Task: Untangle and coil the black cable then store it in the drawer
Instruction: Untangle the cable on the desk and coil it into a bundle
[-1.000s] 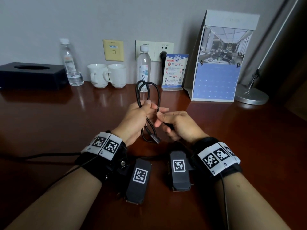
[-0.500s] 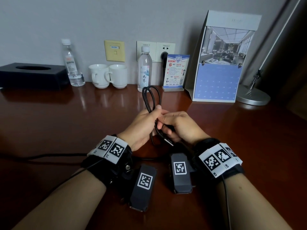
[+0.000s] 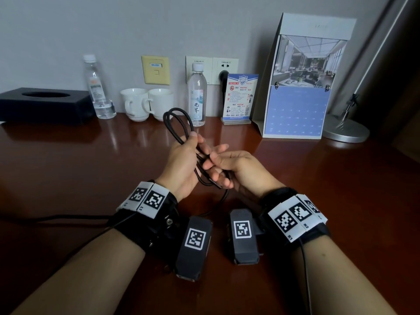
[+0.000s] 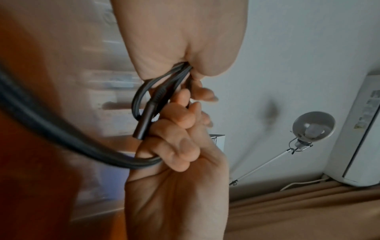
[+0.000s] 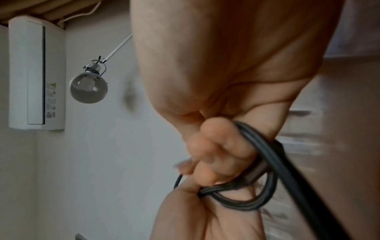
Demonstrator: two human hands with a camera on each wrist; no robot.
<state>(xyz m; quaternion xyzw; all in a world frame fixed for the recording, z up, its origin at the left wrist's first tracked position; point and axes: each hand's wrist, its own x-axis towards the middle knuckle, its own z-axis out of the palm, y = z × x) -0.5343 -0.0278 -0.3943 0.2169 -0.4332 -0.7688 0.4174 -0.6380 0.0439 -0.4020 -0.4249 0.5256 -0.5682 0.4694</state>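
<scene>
left hand (image 3: 181,164) pinches black cable (image 3: 176,123) loops | right hand (image 3: 236,169) curls round tail | risk: loops spring loose if pinch slackens

Two large brush-style Chinese characters on the water bottle label (image 3: 196,110), smaller print elsewhere too blurred to read

Dark reddish-brown polished wooden table (image 3: 68,178) set against the wall. Along its back edge, from the left: a black tissue box (image 3: 43,105), a clear water bottle (image 3: 96,87), two white cups (image 3: 147,104) side by side and touching, a second labelled water bottle (image 3: 197,96), a small upright notice card (image 3: 238,98), a standing desk calendar (image 3: 300,87) and a round metal lamp base (image 3: 345,130). A thin black lead (image 3: 45,217) crosses the near left of the tabletop.
</scene>
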